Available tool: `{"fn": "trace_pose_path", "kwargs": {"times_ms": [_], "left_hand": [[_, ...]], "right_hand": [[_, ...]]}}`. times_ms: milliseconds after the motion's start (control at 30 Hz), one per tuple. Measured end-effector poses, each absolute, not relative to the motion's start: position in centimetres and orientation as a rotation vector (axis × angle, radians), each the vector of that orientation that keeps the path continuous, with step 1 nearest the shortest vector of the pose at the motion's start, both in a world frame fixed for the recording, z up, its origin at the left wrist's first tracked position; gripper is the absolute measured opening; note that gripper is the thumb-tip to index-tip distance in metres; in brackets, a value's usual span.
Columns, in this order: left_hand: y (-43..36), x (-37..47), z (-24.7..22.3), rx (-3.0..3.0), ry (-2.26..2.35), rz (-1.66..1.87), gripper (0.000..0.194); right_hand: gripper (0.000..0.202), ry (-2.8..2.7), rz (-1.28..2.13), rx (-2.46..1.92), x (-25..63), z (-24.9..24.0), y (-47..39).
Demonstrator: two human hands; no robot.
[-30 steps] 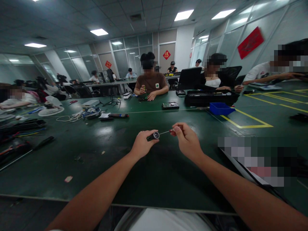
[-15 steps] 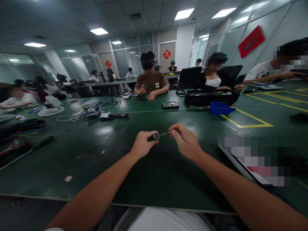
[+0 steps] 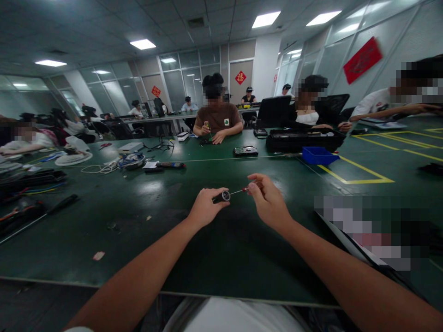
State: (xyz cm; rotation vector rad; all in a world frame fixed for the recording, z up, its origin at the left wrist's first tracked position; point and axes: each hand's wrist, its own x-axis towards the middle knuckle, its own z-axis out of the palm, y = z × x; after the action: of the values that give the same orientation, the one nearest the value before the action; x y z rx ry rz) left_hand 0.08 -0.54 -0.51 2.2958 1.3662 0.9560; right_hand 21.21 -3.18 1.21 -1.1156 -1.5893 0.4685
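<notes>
My left hand (image 3: 204, 206) is closed round a short dark cylinder (image 3: 221, 197) with a pale round end that faces me. A small screwdriver (image 3: 245, 189) with a thin metal shaft and a red handle points left, its tip at the cylinder's end. Whether the tip sits inside the cylinder I cannot tell. My right hand (image 3: 269, 200) pinches the screwdriver's handle between thumb and fingers, with the forefinger lifted. Both hands are above the green table (image 3: 207, 258).
Across the table a person (image 3: 218, 117) works with a screwdriver. A hard drive (image 3: 245, 151), a black open case (image 3: 304, 139) and a blue bin (image 3: 319, 156) stand beyond my hands. Tangled cables (image 3: 129, 161) and a long screwdriver (image 3: 64, 205) lie left. A pixelated flat object is right.
My right forefinger has lifted and spread from the screwdriver's handle, and the hand has turned slightly. My left hand and the cylinder have hardly moved.
</notes>
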Motion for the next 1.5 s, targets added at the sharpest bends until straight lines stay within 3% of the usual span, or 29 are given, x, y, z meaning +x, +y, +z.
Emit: {"fn": "trace_pose_path", "kwargs": {"times_ms": [333, 767, 1500], "left_hand": [[-0.2, 0.1, -1.0, 2.163, 1.298, 1.016, 0.041], [-0.5, 0.3, -0.3, 2.227, 1.34, 1.031, 0.04], [-0.3, 0.0, -0.9, 2.289, 1.32, 0.949, 0.038]], "right_hand": [[0.033, -1.109, 1.095, -0.988, 21.5, 0.8, -1.4], [0.028, -1.466, 0.461, -1.106, 21.1, 1.2, -3.1], [0.026, -1.675, 0.426, -1.255, 21.5, 1.8, -3.1]]}}
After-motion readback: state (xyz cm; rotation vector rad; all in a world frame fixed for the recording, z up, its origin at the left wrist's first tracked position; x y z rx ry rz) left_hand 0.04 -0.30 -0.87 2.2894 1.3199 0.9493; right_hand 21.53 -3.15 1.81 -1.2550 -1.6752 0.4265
